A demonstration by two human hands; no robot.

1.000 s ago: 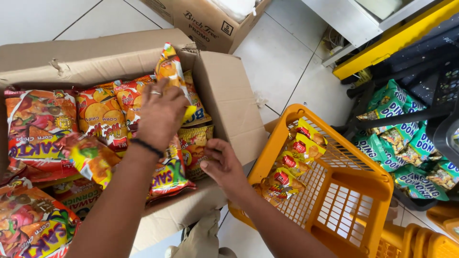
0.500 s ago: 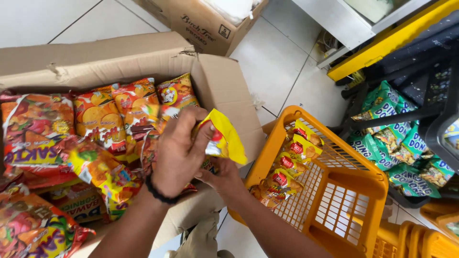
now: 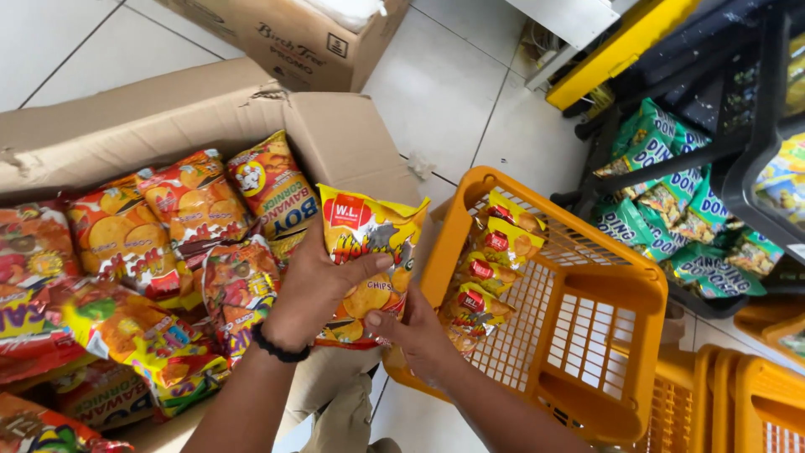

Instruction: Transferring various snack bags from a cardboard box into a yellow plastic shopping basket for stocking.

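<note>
I hold a yellow chip packet (image 3: 369, 264) above the gap between the cardboard box (image 3: 344, 143) and the orange basket (image 3: 587, 335). My left hand (image 3: 314, 289) wraps its side, my right hand (image 3: 411, 331) pinches its bottom edge. It looks light, crinkly and crushable, best gripped by the seams.

Left hand (image 3: 314, 289): fingers curled, thumb across the front — gripping, dark band at the wrist.
Right hand (image 3: 411, 331): lower, just beside it — fingers closed, pinching.
</note>
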